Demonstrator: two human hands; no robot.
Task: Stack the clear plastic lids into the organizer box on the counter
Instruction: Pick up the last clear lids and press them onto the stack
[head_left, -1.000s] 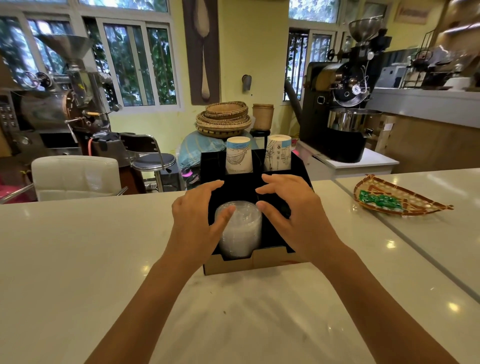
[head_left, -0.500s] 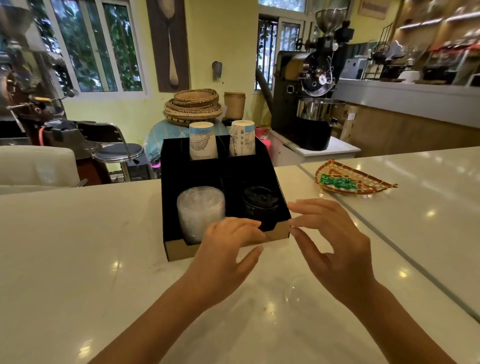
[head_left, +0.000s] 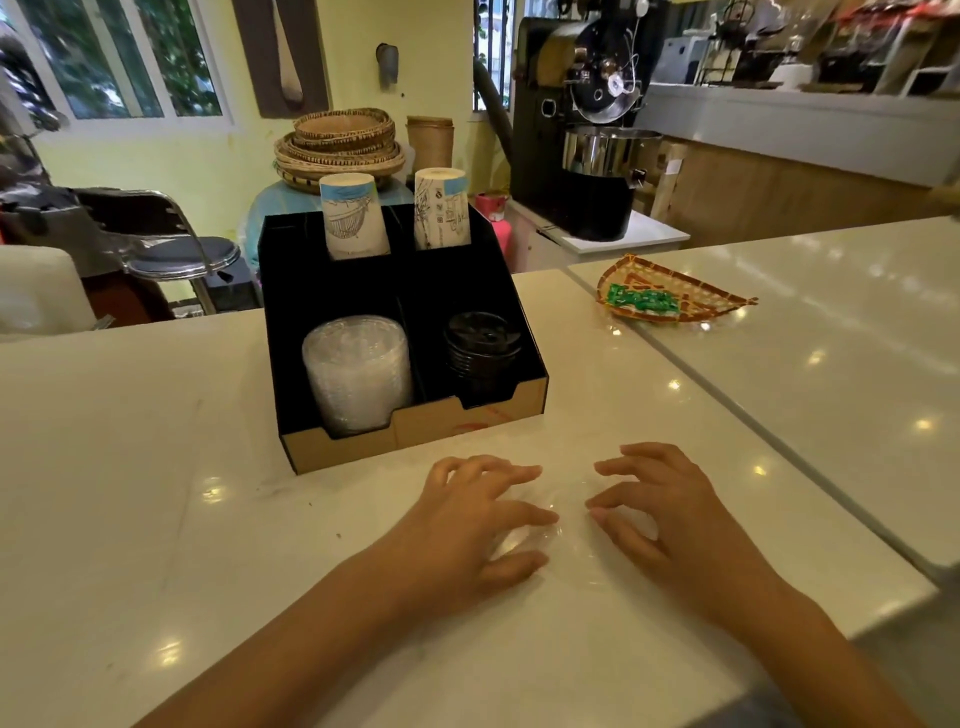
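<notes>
Because the clear lid (head_left: 569, 535) we are reaching for lies flat on the counter (head_left: 156, 467) and almost vanishes against its glossy white top, the first risk is simply misjudging its edge. It sits just in front of the organizer box (head_left: 415, 441), toward the box's right corner, with our left hand (head_left: 478, 525) and right hand (head_left: 670, 514) curled on either side of it. Fingers on both hands are spread and bent, tips resting at or near the rim; we cannot tell whether any of them actually grips it yet.

A thin lid like this probably slides rather than lifts, so it could skate away from the box. Squeezing too hard might buckle it. The stack of clear lids (head_left: 358, 374) in the box's front left compartment already stands tall, so a careless drop could tilt it toward the black lids (head_left: 483, 348) beside it.
</notes>
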